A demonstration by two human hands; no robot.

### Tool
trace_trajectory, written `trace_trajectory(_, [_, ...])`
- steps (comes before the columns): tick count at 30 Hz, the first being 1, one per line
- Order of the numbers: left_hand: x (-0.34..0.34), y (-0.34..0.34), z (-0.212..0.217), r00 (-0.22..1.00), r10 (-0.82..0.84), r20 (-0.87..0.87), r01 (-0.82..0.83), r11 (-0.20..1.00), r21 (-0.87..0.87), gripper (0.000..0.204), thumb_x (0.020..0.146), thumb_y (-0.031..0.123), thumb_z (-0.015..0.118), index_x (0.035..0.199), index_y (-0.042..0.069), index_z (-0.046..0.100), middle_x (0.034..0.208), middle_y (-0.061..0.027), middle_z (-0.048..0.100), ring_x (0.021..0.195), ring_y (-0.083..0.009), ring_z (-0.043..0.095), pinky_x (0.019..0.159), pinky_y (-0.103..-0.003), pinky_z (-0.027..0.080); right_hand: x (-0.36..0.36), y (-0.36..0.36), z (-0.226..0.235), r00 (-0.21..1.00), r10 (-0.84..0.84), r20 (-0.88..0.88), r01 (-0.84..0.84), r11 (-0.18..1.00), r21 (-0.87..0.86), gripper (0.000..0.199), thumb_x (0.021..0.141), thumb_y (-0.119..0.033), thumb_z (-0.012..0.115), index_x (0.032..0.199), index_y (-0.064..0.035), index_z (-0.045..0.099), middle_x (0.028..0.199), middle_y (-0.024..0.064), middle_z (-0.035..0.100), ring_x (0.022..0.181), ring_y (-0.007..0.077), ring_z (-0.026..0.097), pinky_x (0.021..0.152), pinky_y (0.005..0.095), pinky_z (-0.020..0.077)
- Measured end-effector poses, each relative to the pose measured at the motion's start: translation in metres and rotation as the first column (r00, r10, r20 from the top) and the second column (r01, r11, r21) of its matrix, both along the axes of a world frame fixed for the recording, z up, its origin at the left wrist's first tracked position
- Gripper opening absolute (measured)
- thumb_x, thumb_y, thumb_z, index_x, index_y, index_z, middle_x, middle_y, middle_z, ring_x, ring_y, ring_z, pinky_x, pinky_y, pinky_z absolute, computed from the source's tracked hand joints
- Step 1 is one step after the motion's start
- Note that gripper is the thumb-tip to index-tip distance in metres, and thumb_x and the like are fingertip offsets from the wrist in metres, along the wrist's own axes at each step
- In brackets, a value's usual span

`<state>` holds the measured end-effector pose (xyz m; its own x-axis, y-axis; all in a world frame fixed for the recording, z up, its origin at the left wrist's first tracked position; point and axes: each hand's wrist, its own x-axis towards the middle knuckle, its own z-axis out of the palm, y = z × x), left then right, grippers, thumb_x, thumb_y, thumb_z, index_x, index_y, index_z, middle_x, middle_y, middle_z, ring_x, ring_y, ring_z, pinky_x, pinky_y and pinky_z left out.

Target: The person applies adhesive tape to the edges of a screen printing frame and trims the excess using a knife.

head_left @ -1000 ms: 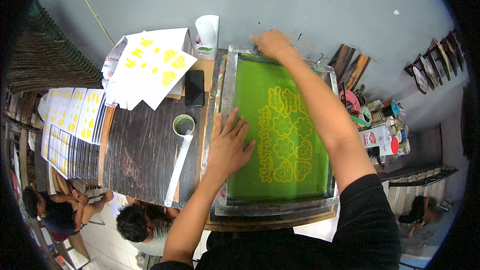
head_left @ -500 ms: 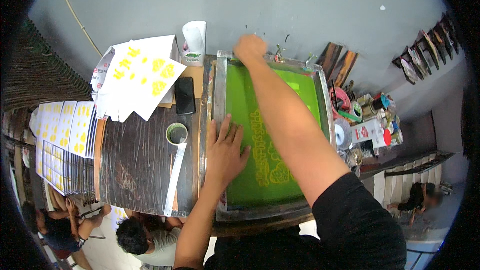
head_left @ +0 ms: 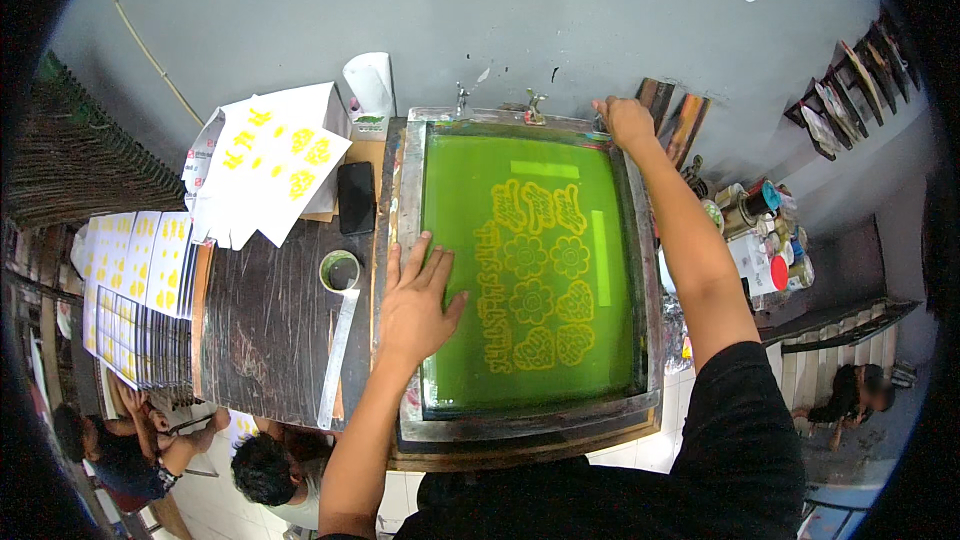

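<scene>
A silk-screen printing frame (head_left: 640, 340) lies on the table before me, its green mesh (head_left: 460, 170) marked with yellow-outlined flowers and lettering. My left hand (head_left: 418, 300) rests flat on the frame's left side, fingers spread and holding nothing. At the far right corner my right hand (head_left: 628, 123) is closed on a small clamp, mostly hidden by the fingers. Two more metal clamps show along the far edge: a left clamp (head_left: 461, 100) and a middle clamp (head_left: 535, 108).
Left stand a dark scratched table (head_left: 260, 330), printed white sheets (head_left: 265, 160), a phone (head_left: 356, 198), an ink cup (head_left: 340, 270) and a metal ruler (head_left: 339, 360). Cans and jars (head_left: 765, 225) crowd the right. Two people sit lower left, another person (head_left: 850, 395) far right.
My right hand has moved from the far left corner to the far right corner, uncovering the left clamp and the mesh pattern. My left hand stays on the frame's left side.
</scene>
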<state>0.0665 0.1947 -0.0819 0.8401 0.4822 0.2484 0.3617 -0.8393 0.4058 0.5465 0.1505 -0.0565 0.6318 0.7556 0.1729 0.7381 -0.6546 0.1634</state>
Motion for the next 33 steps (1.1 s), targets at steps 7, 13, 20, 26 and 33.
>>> trace_trajectory(7, [-0.003, -0.001, 0.002, 0.999, 0.038, -0.007, -0.038, 0.999, 0.003, 0.055, 0.088, 0.026, 0.072, 0.136, 0.0, 0.061, 0.14, -0.015, 0.063, 0.149, -0.0305, 0.038, 0.127, -0.054, 0.018, -0.004, 0.003, 0.023, 0.984, 0.057, -0.17, -0.075, 0.992, -0.1, 0.063, 0.109, -0.05, 0.036, 0.103, 0.0007, 0.073, 0.107, 0.0275, 0.072, 0.102, 0.0471, 0.069, 0.09, 0.0558, 0.0545])
trace_trajectory(13, [0.002, -0.009, 0.003, 0.998, 0.044, -0.043, -0.042, 0.998, 0.041, 0.057, 0.089, 0.029, 0.071, 0.137, 0.0, 0.061, 0.141, -0.0145, 0.062, 0.15, -0.0304, 0.037, 0.127, -0.054, 0.018, -0.013, -0.003, 0.011, 0.995, -0.004, -0.102, 0.004, 1.0, 0.003, 0.058, 0.109, -0.046, 0.04, 0.104, -0.0008, 0.075, 0.108, 0.0278, 0.072, 0.102, 0.0468, 0.07, 0.09, 0.0553, 0.0553])
trace_trajectory(20, [0.01, -0.011, 0.005, 0.995, 0.082, -0.062, -0.075, 0.992, 0.101, 0.059, 0.09, 0.034, 0.071, 0.137, 0.001, 0.06, 0.142, -0.0144, 0.062, 0.149, -0.0309, 0.038, 0.127, -0.054, 0.02, -0.023, 0.017, 0.033, 0.998, -0.033, -0.061, 0.019, 0.976, -0.218, 0.036, 0.102, -0.034, 0.05, 0.124, -0.0167, 0.074, 0.126, 0.0134, 0.071, 0.115, 0.0392, 0.068, 0.097, 0.0487, 0.0549])
trace_trajectory(26, [0.004, -0.006, 0.002, 0.997, 0.066, -0.046, -0.062, 0.996, 0.065, 0.058, 0.09, 0.033, 0.071, 0.137, 0.001, 0.061, 0.142, -0.0153, 0.062, 0.149, -0.0305, 0.039, 0.126, -0.054, 0.02, -0.085, 0.09, 0.017, 0.974, 0.211, -0.086, -0.219, 0.97, -0.102, 0.029, 0.099, -0.031, 0.057, 0.122, -0.0241, 0.075, 0.118, 0.0115, 0.074, 0.113, 0.0384, 0.067, 0.094, 0.0496, 0.0557])
trace_trajectory(33, [-0.001, -0.003, 0.001, 0.998, 0.059, -0.011, -0.058, 0.998, 0.01, 0.057, 0.09, 0.03, 0.072, 0.137, 0.001, 0.061, 0.14, -0.0148, 0.063, 0.149, -0.0299, 0.039, 0.126, -0.053, 0.02, -0.088, 0.093, 0.026, 0.941, 0.316, -0.122, -0.333, 0.928, -0.165, 0.042, 0.094, -0.021, 0.067, 0.136, -0.0248, 0.066, 0.119, 0.0109, 0.073, 0.111, 0.0342, 0.069, 0.091, 0.0484, 0.0578])
